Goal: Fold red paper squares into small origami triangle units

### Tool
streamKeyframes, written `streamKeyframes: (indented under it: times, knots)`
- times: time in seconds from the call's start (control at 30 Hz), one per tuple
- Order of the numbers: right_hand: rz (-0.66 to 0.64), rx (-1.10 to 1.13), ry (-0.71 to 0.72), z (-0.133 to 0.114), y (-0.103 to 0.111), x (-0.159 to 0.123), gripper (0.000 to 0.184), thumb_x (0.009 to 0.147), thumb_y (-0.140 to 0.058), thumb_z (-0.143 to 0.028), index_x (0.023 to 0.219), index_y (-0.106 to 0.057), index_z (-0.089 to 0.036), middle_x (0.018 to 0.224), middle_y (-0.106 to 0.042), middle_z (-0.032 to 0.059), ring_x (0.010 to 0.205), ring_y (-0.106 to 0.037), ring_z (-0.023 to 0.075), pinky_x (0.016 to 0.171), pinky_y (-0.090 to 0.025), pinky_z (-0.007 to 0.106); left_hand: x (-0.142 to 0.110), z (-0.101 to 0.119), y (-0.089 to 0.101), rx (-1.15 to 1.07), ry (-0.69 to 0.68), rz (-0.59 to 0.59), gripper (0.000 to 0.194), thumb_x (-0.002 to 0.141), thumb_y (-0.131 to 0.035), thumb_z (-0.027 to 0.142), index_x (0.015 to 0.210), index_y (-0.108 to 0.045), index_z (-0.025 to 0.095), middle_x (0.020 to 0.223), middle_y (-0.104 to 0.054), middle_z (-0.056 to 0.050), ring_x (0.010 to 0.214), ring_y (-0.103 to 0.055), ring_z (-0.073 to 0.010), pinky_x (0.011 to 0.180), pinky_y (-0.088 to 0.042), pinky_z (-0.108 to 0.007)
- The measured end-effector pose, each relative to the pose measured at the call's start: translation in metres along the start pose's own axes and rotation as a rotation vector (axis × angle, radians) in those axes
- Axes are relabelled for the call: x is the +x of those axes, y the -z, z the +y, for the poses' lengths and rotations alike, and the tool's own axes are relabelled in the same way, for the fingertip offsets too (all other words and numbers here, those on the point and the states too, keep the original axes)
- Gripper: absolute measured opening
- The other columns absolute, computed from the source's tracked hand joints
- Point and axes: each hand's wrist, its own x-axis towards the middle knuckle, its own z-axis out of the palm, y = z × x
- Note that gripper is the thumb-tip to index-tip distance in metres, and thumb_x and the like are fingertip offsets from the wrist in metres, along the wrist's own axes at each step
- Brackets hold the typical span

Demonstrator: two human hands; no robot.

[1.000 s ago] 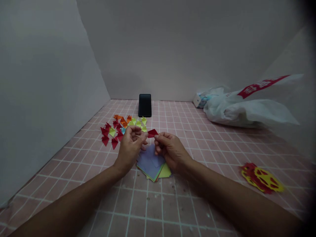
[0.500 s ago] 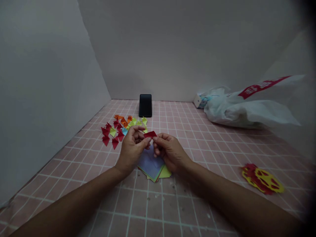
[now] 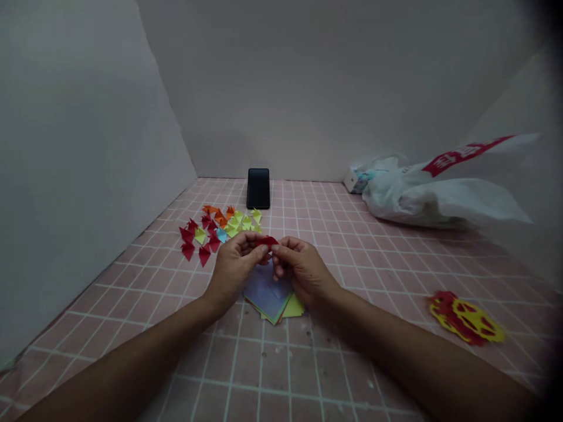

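Observation:
A small folded piece of red paper (image 3: 267, 241) is pinched between my two hands, a little above the table. My left hand (image 3: 236, 264) grips its left end between thumb and fingers. On its right end, the thumb and fingers of my right hand (image 3: 303, 265) are closed. Below them lies a stack of square coloured paper (image 3: 267, 296), with a bluish sheet on top and yellow, green and red edges showing. Several small folded paper pieces (image 3: 204, 254) in red, orange, yellow and blue are grouped beyond my left hand, partly hidden by it.
A black phone (image 3: 258, 189) leans upright at the back. To the right, a white plastic bag (image 3: 409, 202) with red print lies beside a small box (image 3: 352, 180). Red and yellow cut-out shapes (image 3: 477, 321) rest at the right on the pink checked tabletop (image 3: 220, 375). Pale walls enclose the table.
My left fingers have come down and curled closer over the red paper, which now looks narrower and more covered. My right hand has hardly moved.

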Motion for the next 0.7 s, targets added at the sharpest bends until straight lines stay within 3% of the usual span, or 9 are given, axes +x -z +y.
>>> streamKeyframes:
  times: [0.17, 0.4, 0.7]
  knots:
    - [-0.016, -0.183, 0.043, -0.003, 0.005, 0.001, 0.022, 0.075, -0.072, -0.03, 0.073, -0.054, -0.018, 0.055, -0.057, -0.005, 0.042, -0.048, 0.0084, 0.045, -0.039, 0.023, 0.002, -0.001, 0.001, -0.012, 0.05, 0.029, 0.02, 0.072, -0.077, 0.022, 0.088, -0.067, 0.014, 0.076, -0.073, 0.0, 0.064, -0.067, -0.0102, 0.066, -0.056, -0.023]
    - [0.009, -0.66, 0.504, -0.007, 0.011, 0.004, 0.008, 0.08, -0.064, -0.017, 0.086, -0.06, -0.02, 0.085, -0.058, 0.0005, 0.074, -0.055, 0.0139, 0.067, -0.044, 0.028, 0.001, 0.001, 0.0, -0.034, 0.099, 0.032, 0.021, 0.07, -0.077, 0.025, 0.084, -0.066, 0.014, 0.071, -0.073, -0.001, 0.062, -0.069, -0.0113, 0.066, -0.058, -0.023]
    - [-0.032, -0.872, 0.743, -0.009, 0.013, 0.002, 0.017, 0.083, -0.056, -0.004, 0.084, -0.06, -0.02, 0.082, -0.059, 0.0013, 0.078, -0.058, 0.0156, 0.074, -0.046, 0.03, 0.002, -0.001, 0.0, -0.046, 0.146, 0.003, 0.017, 0.071, -0.076, 0.024, 0.081, -0.066, 0.014, 0.067, -0.072, 0.001, 0.059, -0.069, -0.0111, 0.061, -0.057, -0.022]
